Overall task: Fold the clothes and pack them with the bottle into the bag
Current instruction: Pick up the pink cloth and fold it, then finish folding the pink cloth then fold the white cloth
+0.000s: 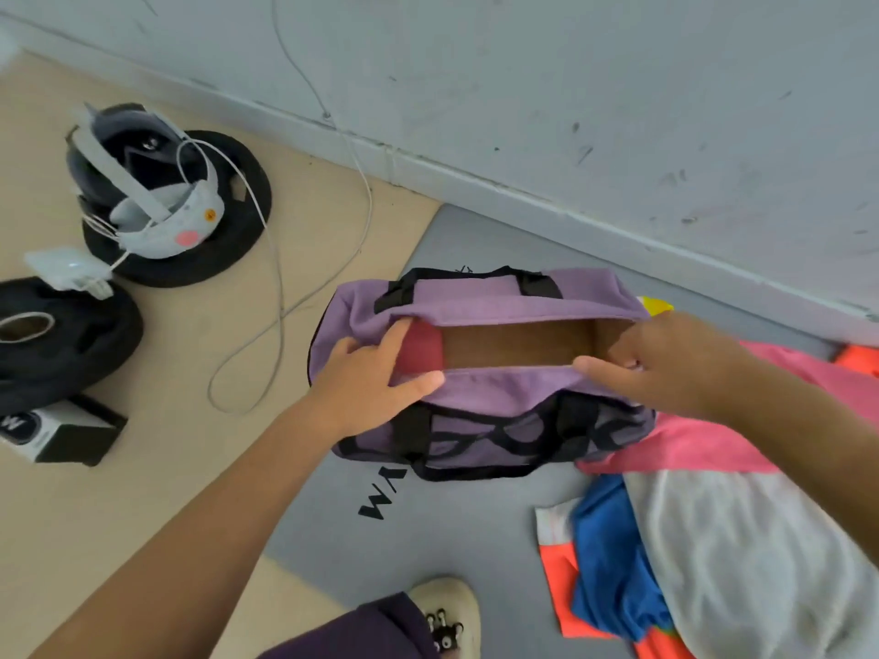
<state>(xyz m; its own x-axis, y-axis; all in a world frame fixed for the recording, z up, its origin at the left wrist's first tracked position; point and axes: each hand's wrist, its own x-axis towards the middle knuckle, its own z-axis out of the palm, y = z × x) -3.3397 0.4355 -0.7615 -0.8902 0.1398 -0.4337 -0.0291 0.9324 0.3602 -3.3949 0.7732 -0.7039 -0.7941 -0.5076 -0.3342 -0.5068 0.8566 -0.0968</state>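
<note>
While both hands spread the purple duffel bag at mid-frame, the left hand and right hand each pinch its opening's edge. Unfolded clothes lie lower right; no bottle is clearly visible. If a pinch slips, the soft mouth may sag shut.

Two black weight plates, a headset on one, white cable, small box
</note>
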